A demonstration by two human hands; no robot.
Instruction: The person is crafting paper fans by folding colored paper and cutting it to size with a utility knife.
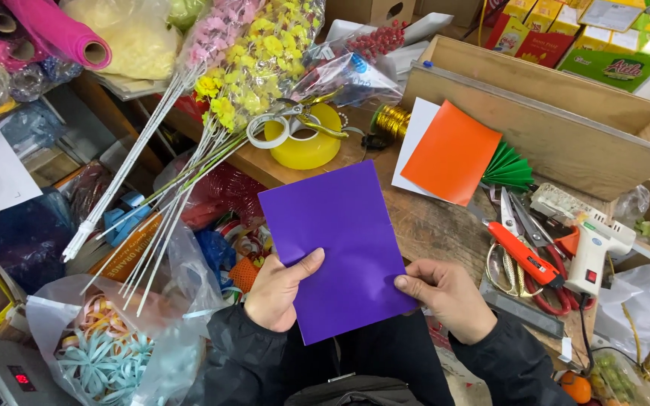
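I hold a purple paper sheet (340,244) flat in front of me, over the edge of a wooden worktable (430,225). My left hand (278,289) pinches its lower left edge with the thumb on top. My right hand (445,297) grips the lower right corner, thumb lying on the sheet. Both wrists are in black sleeves. An orange paper sheet (451,153) lies on a white sheet (414,139) just beyond the purple one, beside a folded green paper fan (508,169).
Red-handled scissors (528,256) and a white glue gun (592,248) lie at right. A yellow tape roll (306,139), gold wire spool (391,120) and artificial flower stems (220,98) sit at the back left. A wooden box (566,128) stands behind. Bags of ribbon (107,353) crowd the lower left.
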